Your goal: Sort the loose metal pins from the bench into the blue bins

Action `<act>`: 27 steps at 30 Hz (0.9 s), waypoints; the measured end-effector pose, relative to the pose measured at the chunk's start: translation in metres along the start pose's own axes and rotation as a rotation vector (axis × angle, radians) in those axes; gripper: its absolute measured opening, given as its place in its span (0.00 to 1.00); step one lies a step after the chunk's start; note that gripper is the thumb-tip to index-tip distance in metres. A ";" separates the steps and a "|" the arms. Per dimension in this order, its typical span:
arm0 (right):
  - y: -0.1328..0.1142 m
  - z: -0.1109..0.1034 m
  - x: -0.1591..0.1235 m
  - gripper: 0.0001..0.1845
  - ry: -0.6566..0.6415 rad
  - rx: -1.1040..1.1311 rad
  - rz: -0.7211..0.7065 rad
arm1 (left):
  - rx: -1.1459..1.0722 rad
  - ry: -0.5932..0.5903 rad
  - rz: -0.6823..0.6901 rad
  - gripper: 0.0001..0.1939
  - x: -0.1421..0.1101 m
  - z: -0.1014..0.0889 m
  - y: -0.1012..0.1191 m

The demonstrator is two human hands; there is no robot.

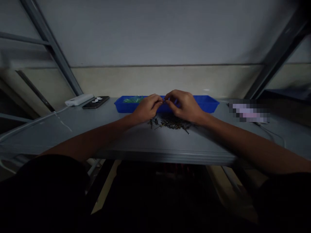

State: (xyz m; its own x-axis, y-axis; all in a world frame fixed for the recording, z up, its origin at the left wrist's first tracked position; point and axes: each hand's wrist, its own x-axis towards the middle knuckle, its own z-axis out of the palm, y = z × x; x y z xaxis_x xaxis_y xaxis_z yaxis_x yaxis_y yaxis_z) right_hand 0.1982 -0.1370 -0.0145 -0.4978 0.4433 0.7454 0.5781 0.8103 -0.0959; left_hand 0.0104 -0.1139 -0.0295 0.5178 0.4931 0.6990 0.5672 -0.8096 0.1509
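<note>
My left hand [147, 107] and my right hand [184, 105] meet fingertip to fingertip over the grey table [121, 132], both closed in a pinch on something too small to make out. Just below them lies a small pile of thin dark pins or screws [170, 124]. Behind the hands stands a shallow blue tray [206, 103] with some green pieces [132, 100] at its left end.
A white power bank [79, 99] with a white cable [36, 121] and a black phone [96, 102] lie at the back left. A blurred object [249, 111] with a cable sits at the right. Metal frame struts rise on both sides.
</note>
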 end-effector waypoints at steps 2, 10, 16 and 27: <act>-0.001 -0.001 0.001 0.11 0.014 0.040 0.019 | -0.018 0.006 0.006 0.08 0.000 0.000 0.001; 0.015 -0.007 0.009 0.12 0.080 0.106 0.210 | 0.056 -0.302 -0.023 0.10 0.001 -0.012 -0.003; 0.047 -0.036 0.013 0.09 -0.002 -0.285 0.414 | 0.153 -0.556 -0.136 0.13 0.000 -0.032 -0.003; 0.068 -0.062 0.012 0.12 -0.196 -0.519 0.666 | 0.239 -0.687 -0.290 0.09 -0.005 -0.026 0.001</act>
State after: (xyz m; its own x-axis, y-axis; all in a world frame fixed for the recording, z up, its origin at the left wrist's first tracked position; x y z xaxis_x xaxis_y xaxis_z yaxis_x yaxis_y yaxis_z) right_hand 0.2711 -0.1003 0.0287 -0.0251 0.8603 0.5091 0.9871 0.1020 -0.1236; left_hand -0.0086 -0.1253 -0.0147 0.5639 0.8241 0.0538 0.8226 -0.5662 0.0524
